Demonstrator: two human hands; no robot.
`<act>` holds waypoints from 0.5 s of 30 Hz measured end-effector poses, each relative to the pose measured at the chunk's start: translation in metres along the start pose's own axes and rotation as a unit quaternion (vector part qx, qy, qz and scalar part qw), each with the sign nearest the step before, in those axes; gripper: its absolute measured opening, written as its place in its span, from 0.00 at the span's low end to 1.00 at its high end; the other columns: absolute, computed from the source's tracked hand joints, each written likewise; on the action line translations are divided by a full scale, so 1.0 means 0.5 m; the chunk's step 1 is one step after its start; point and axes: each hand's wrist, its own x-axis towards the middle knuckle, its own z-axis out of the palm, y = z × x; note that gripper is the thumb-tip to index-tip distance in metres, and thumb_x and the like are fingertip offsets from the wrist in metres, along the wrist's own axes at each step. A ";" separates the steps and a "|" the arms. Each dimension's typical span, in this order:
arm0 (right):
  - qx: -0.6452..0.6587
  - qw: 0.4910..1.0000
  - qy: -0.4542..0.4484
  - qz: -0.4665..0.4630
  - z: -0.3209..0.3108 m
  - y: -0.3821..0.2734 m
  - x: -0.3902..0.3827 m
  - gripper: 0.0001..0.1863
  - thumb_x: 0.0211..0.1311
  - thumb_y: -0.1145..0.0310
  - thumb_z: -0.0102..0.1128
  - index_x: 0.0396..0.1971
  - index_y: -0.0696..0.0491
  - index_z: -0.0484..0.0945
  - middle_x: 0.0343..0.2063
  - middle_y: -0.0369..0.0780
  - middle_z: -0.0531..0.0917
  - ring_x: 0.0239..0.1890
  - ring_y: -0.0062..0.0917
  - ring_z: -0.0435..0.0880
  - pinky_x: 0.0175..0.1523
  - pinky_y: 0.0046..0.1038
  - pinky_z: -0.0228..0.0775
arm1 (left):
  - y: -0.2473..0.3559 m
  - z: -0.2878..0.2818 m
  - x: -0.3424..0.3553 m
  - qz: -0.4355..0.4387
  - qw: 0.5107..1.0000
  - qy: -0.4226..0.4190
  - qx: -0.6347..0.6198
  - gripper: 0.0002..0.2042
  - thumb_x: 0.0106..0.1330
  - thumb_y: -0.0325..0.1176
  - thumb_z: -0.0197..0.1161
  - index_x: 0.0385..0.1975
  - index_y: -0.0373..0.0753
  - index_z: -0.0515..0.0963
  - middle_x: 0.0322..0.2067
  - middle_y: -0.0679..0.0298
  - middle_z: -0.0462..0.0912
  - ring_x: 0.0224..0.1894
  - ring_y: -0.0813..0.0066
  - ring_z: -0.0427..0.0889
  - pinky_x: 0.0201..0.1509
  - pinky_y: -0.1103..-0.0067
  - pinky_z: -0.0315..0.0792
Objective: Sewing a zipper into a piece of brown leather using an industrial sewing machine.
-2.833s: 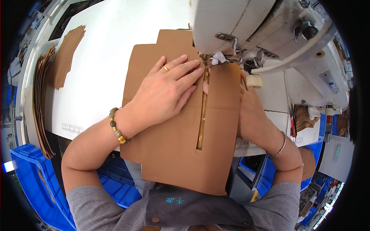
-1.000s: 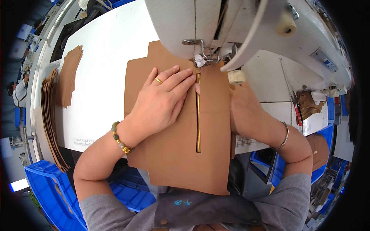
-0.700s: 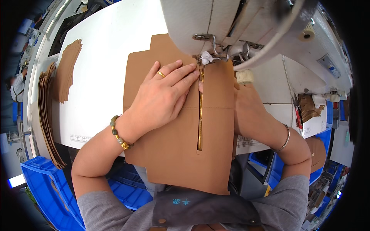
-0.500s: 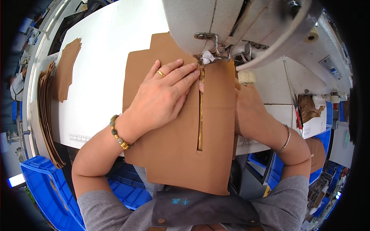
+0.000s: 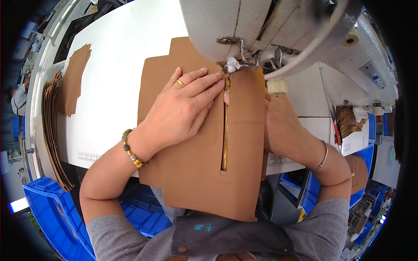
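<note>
Brown panel (image 5: 196,174) on the white tabletop (image 5: 117,52), far part beneath the sewing machine (image 5: 217,26), near end overhanging the front edge. Your left hand (image 5: 180,106) lies flat on it, grip unclosed, beside the gold zipper (image 5: 225,143). Your right hand (image 5: 282,119) at its right edge, partly hidden; grip can't be told.

White table (image 5: 113,82), kinda loaded
Zippered brown panel (image 5: 196,174) hangs off the near edge, sewing machine (image 5: 217,26) far right, brown stack (image 5: 75,82) left, brown pile (image 5: 349,122) right by a red-handled tool (image 5: 338,132).
</note>
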 end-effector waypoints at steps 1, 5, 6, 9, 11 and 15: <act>0.004 1.000 -0.001 0.003 0.001 0.000 0.000 0.31 0.61 0.60 0.67 0.65 0.50 0.79 0.57 0.45 0.83 0.62 0.40 0.80 0.72 0.62 0.60 | 0.000 0.000 0.000 0.000 1.000 0.000 0.000 0.23 0.67 0.25 0.63 0.64 0.38 0.81 0.66 0.60 0.80 0.62 0.55 0.78 0.75 0.50 0.64; 0.005 1.000 -0.002 0.004 0.000 0.000 0.000 0.31 0.61 0.60 0.67 0.65 0.49 0.79 0.58 0.45 0.83 0.62 0.40 0.80 0.72 0.63 0.60 | 0.002 0.000 0.002 0.000 1.000 0.003 0.008 0.23 0.67 0.25 0.63 0.63 0.38 0.81 0.67 0.60 0.80 0.62 0.55 0.79 0.75 0.50 0.65; 0.003 1.000 -0.002 0.004 0.000 0.000 0.000 0.31 0.61 0.60 0.67 0.65 0.49 0.79 0.58 0.45 0.83 0.62 0.40 0.80 0.72 0.63 0.60 | 0.003 -0.001 0.003 0.002 1.000 0.006 0.013 0.23 0.67 0.25 0.63 0.63 0.38 0.81 0.67 0.59 0.80 0.62 0.55 0.79 0.74 0.50 0.66; 0.013 1.000 -0.002 0.007 -0.001 0.000 -0.001 0.31 0.61 0.60 0.67 0.65 0.49 0.78 0.58 0.45 0.83 0.63 0.40 0.80 0.72 0.62 0.59 | 0.008 -0.004 0.008 0.002 1.000 0.006 0.025 0.21 0.67 0.25 0.63 0.62 0.37 0.81 0.66 0.60 0.80 0.61 0.54 0.79 0.72 0.49 0.68; 0.011 1.000 0.003 0.003 -0.002 0.001 0.000 0.31 0.61 0.61 0.67 0.65 0.50 0.78 0.58 0.45 0.83 0.62 0.40 0.80 0.73 0.62 0.59 | 0.009 -0.008 0.012 0.006 0.999 0.001 0.032 0.21 0.67 0.25 0.63 0.61 0.36 0.81 0.65 0.59 0.81 0.60 0.54 0.79 0.71 0.52 0.69; 0.016 1.000 -0.017 0.006 -0.004 0.001 0.000 0.30 0.62 0.62 0.66 0.65 0.49 0.78 0.57 0.45 0.83 0.62 0.40 0.80 0.73 0.62 0.59 | 0.005 -0.013 0.019 0.017 1.000 -0.007 0.016 0.20 0.66 0.24 0.64 0.59 0.35 0.81 0.62 0.58 0.83 0.58 0.55 0.80 0.69 0.62 0.73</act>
